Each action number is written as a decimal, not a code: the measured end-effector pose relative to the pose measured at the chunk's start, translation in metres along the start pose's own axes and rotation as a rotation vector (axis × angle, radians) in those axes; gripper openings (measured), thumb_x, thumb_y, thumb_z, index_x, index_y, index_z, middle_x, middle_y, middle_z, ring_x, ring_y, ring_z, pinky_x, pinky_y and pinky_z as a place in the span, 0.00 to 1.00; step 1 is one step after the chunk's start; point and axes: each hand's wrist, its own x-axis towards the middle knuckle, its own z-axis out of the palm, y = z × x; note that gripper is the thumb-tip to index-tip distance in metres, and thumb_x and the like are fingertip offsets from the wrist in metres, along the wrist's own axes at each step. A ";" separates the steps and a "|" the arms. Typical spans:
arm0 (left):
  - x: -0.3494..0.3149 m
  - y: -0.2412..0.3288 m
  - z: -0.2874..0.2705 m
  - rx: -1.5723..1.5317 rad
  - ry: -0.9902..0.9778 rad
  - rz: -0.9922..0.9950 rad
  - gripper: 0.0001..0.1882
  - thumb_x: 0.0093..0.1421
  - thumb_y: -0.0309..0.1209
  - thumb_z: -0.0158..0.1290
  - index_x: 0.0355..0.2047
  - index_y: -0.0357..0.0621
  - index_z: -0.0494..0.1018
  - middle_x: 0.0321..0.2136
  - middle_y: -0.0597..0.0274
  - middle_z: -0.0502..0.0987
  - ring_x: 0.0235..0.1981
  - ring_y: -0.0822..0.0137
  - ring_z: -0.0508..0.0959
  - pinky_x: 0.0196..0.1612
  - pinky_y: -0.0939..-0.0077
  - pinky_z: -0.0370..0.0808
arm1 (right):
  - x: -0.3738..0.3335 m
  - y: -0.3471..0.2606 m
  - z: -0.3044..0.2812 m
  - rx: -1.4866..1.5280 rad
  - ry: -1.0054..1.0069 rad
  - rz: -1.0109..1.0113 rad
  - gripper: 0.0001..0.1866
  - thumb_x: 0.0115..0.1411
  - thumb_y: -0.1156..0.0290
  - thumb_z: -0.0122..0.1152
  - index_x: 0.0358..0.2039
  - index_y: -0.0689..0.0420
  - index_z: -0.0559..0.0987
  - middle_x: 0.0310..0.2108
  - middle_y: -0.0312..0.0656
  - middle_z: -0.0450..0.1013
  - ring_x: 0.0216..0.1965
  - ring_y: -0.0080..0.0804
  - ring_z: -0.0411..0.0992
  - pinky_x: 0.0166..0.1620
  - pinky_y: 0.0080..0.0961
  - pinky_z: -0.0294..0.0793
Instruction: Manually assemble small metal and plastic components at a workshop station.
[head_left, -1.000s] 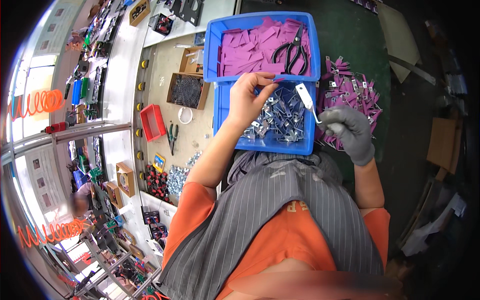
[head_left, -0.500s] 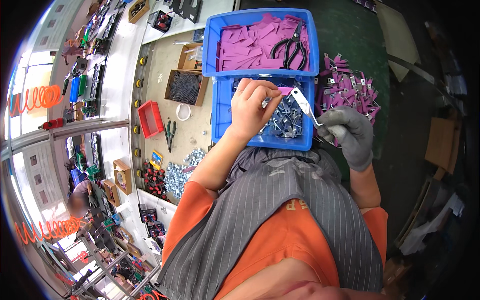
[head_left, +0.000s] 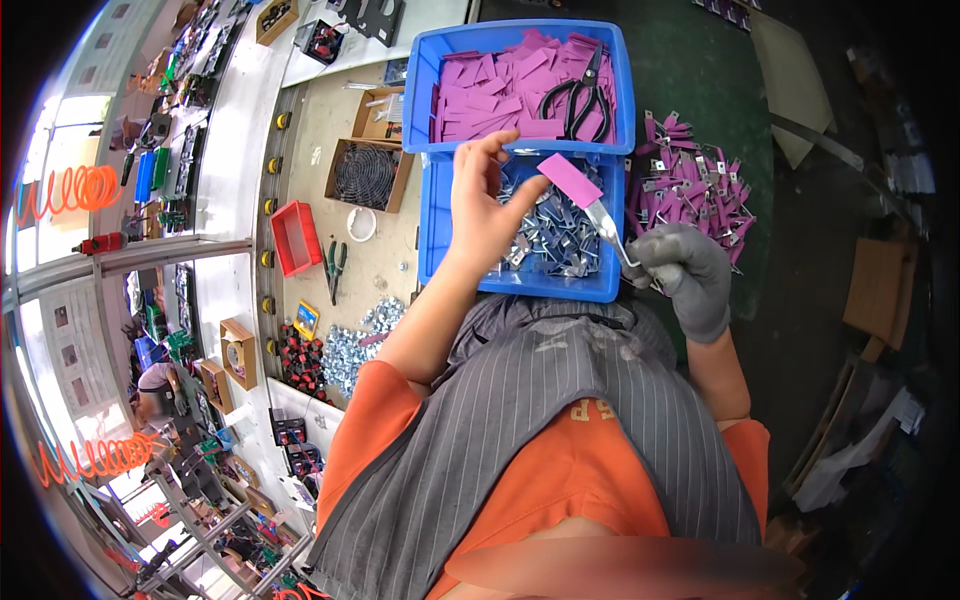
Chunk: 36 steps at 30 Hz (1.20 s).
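My right hand [head_left: 685, 275], in a grey glove, pinches the bent end of a shiny metal tab [head_left: 606, 224]. A pink sleeve [head_left: 571, 181] covers the tab's far part, pointing up and left. My bare left hand [head_left: 485, 205] is open, its fingers lifted apart; the thumb tip is right beside the sleeve's free end, and I cannot tell whether they touch. Below both hands, a blue bin [head_left: 432, 230] holds loose metal tabs [head_left: 565, 235]. Beyond it, another blue bin [head_left: 420, 85] contains pink sleeves [head_left: 490, 95] with black-handled pliers [head_left: 580, 105] on top.
Sleeved tabs [head_left: 700, 190] lie piled on the green table [head_left: 690, 70] at the right. To the left are a red tray [head_left: 296, 240], green-handled pliers [head_left: 335, 268], a white ring [head_left: 361, 224], a cardboard box [head_left: 340, 190] of dark coils and a heap of small metal parts [head_left: 350, 350].
The pink sleeve, earlier pinched in my left hand at the tab's tip, now covers much of the tab. My left hand has let go and its fingers have spread.
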 end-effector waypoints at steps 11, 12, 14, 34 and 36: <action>-0.021 -0.006 0.016 -1.310 -0.426 -0.645 0.16 0.61 0.33 0.50 0.47 0.38 0.69 0.32 0.64 0.74 0.26 0.80 0.69 0.28 0.87 0.66 | 0.000 0.005 0.013 -0.174 0.050 0.059 0.08 0.55 0.72 0.58 0.34 0.62 0.75 0.31 0.42 0.74 0.29 0.28 0.72 0.36 0.21 0.72; -0.023 -0.006 0.016 -1.283 -0.471 -0.676 0.16 0.61 0.33 0.50 0.46 0.38 0.69 0.32 0.64 0.75 0.26 0.79 0.70 0.29 0.87 0.67 | 0.002 0.008 0.012 -0.333 0.065 0.036 0.08 0.54 0.72 0.59 0.34 0.61 0.76 0.32 0.41 0.73 0.31 0.30 0.73 0.37 0.22 0.72; -0.027 -0.008 0.016 -1.255 -0.513 -0.708 0.15 0.61 0.33 0.51 0.45 0.38 0.70 0.32 0.64 0.75 0.27 0.79 0.70 0.29 0.86 0.67 | 0.011 0.007 0.012 -0.509 0.067 -0.035 0.09 0.53 0.70 0.60 0.34 0.59 0.76 0.31 0.41 0.72 0.32 0.31 0.72 0.36 0.23 0.72; -0.029 -0.017 0.014 -1.153 -0.436 -0.765 0.17 0.60 0.29 0.50 0.49 0.39 0.68 0.29 0.70 0.72 0.23 0.83 0.64 0.26 0.89 0.64 | 0.018 0.029 0.002 -0.775 0.011 -0.054 0.10 0.50 0.64 0.62 0.31 0.56 0.78 0.26 0.39 0.69 0.30 0.33 0.69 0.33 0.27 0.69; -0.029 -0.030 0.009 -1.051 -0.372 -0.761 0.21 0.59 0.29 0.51 0.53 0.42 0.64 0.29 0.74 0.69 0.23 0.85 0.62 0.26 0.90 0.64 | 0.022 0.031 -0.013 -0.924 0.132 -0.231 0.09 0.51 0.67 0.61 0.31 0.56 0.77 0.27 0.38 0.70 0.30 0.32 0.69 0.33 0.26 0.69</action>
